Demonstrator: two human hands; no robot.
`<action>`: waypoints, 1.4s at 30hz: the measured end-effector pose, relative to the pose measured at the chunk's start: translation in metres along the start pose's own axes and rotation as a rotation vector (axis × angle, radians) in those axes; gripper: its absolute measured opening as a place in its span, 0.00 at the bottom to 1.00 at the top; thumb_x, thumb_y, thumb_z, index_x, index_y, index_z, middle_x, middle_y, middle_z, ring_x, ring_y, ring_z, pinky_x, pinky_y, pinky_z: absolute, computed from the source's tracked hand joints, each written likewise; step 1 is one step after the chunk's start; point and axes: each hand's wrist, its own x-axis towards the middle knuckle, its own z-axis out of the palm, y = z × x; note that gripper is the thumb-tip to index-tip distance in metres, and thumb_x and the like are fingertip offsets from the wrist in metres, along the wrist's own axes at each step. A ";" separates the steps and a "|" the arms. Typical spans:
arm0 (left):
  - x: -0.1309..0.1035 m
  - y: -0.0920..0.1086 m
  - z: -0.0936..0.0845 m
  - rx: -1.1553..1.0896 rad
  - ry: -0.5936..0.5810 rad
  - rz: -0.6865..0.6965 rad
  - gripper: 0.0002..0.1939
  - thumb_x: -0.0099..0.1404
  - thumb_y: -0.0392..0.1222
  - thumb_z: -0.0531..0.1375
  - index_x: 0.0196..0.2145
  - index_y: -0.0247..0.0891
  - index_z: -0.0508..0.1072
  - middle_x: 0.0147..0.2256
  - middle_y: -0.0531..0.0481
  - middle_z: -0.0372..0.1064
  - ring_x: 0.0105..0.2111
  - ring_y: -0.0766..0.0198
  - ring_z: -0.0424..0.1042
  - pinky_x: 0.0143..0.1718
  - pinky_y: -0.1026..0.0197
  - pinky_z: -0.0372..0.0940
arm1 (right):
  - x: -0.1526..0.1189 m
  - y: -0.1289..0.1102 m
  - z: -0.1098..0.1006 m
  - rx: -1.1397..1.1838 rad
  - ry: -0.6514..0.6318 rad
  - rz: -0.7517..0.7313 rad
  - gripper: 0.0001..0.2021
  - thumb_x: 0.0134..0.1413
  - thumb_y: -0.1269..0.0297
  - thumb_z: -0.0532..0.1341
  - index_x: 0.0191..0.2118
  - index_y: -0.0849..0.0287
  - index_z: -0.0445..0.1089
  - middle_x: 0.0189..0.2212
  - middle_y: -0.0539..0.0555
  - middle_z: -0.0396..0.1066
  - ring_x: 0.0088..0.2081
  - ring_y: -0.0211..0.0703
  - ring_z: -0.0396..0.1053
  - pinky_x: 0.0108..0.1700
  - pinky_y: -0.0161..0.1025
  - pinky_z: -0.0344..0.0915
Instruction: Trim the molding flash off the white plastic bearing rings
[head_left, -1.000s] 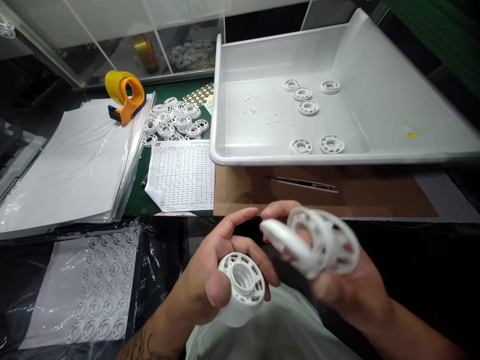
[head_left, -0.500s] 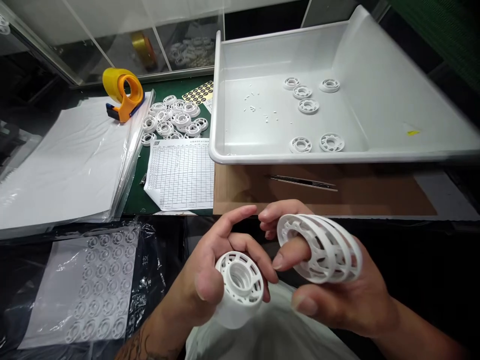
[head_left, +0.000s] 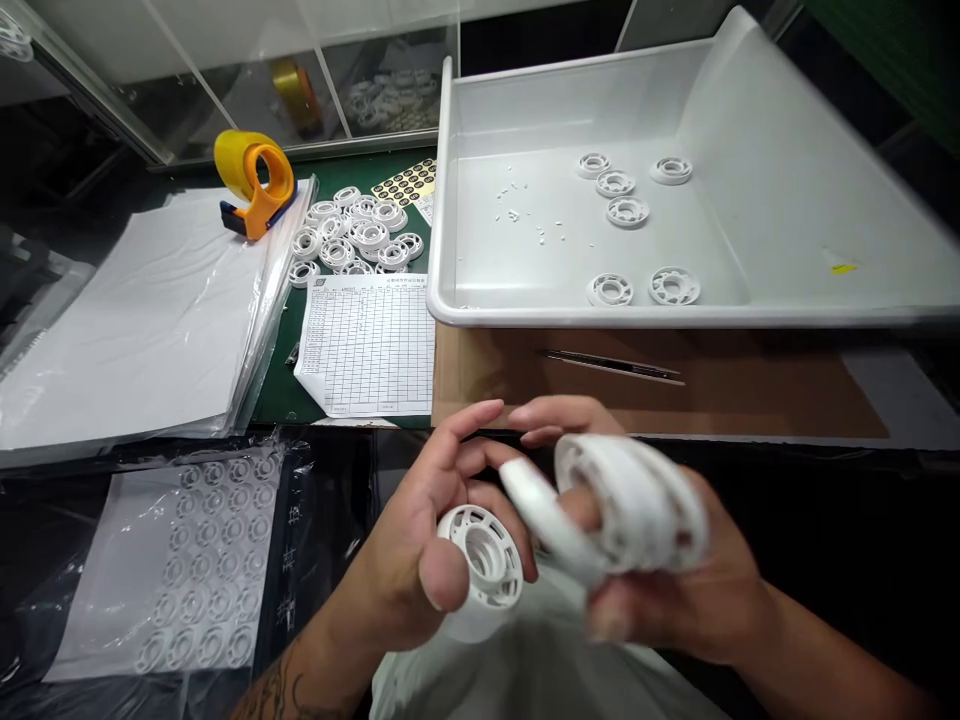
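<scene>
My left hand [head_left: 420, 540] holds a white slotted ring part [head_left: 486, 555] in its palm, with the thumb against its near side and the index finger stretched out. Beneath that part is a smooth whitish piece. My right hand [head_left: 697, 580] has several white rings [head_left: 637, 500] threaded on a finger, blurred by motion. One tilted white ring [head_left: 551, 520] stands apart from that stack, near the finger's tip and close to the left fingers. The right thumb is below the rings.
A large white tray [head_left: 517, 315] holds several rings and small white bits. Tweezers [head_left: 611, 366] lie on brown board. Loose rings [head_left: 367, 235], a printed form [head_left: 367, 350], a tape dispenser [head_left: 259, 185] and plastic sheets [head_left: 142, 310] are left; bagged rings [head_left: 214, 560] lie lower left.
One ring on my right finger has slid leftward, away from the others, which now sit closer together. The part in my left hand has tilted slightly.
</scene>
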 end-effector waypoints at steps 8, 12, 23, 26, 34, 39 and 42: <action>0.007 0.006 0.007 -0.034 0.005 -0.042 0.51 0.47 0.81 0.68 0.63 0.54 0.71 0.46 0.50 0.75 0.26 0.69 0.78 0.26 0.69 0.72 | -0.004 0.016 -0.008 0.427 0.090 -0.048 0.14 0.58 0.45 0.77 0.47 0.37 0.83 0.65 0.44 0.70 0.59 0.47 0.72 0.57 0.37 0.75; 0.005 0.006 0.006 -0.006 0.006 -0.045 0.52 0.47 0.82 0.66 0.64 0.55 0.70 0.48 0.49 0.75 0.27 0.69 0.78 0.27 0.68 0.72 | -0.005 0.005 -0.005 0.042 0.057 -0.092 0.11 0.64 0.46 0.75 0.44 0.44 0.83 0.64 0.48 0.66 0.58 0.47 0.72 0.63 0.38 0.71; -0.003 0.002 -0.002 0.134 0.026 -0.036 0.50 0.53 0.80 0.64 0.69 0.60 0.66 0.52 0.47 0.74 0.34 0.65 0.73 0.34 0.64 0.71 | -0.002 0.001 0.001 -0.332 -0.199 -0.197 0.29 0.59 0.58 0.79 0.62 0.55 0.73 0.64 0.60 0.64 0.66 0.57 0.64 0.71 0.48 0.65; -0.004 0.003 -0.001 0.129 0.020 -0.042 0.45 0.60 0.74 0.66 0.70 0.55 0.67 0.45 0.47 0.75 0.34 0.63 0.73 0.33 0.64 0.71 | 0.002 -0.001 0.003 -0.327 -0.219 -0.160 0.41 0.59 0.60 0.79 0.73 0.53 0.63 0.63 0.61 0.67 0.67 0.57 0.64 0.70 0.48 0.66; 0.006 0.008 0.000 -0.028 -0.023 0.016 0.39 0.66 0.77 0.59 0.62 0.48 0.73 0.51 0.44 0.75 0.27 0.65 0.81 0.25 0.67 0.72 | -0.002 0.011 -0.008 0.410 0.118 0.007 0.11 0.60 0.51 0.77 0.46 0.45 0.83 0.63 0.46 0.73 0.60 0.46 0.74 0.62 0.36 0.73; 0.007 0.012 0.004 -0.106 0.024 -0.016 0.41 0.66 0.79 0.57 0.61 0.46 0.75 0.50 0.43 0.78 0.27 0.65 0.82 0.25 0.67 0.74 | 0.000 0.007 -0.006 0.331 0.040 0.012 0.13 0.56 0.54 0.80 0.45 0.47 0.84 0.59 0.50 0.73 0.54 0.47 0.78 0.63 0.39 0.73; 0.006 0.012 0.008 -0.099 0.025 0.002 0.41 0.66 0.79 0.56 0.61 0.45 0.75 0.49 0.42 0.78 0.25 0.64 0.81 0.24 0.67 0.73 | 0.001 0.000 0.000 0.185 -0.012 -0.024 0.10 0.63 0.53 0.77 0.44 0.51 0.84 0.58 0.54 0.69 0.55 0.49 0.77 0.63 0.41 0.74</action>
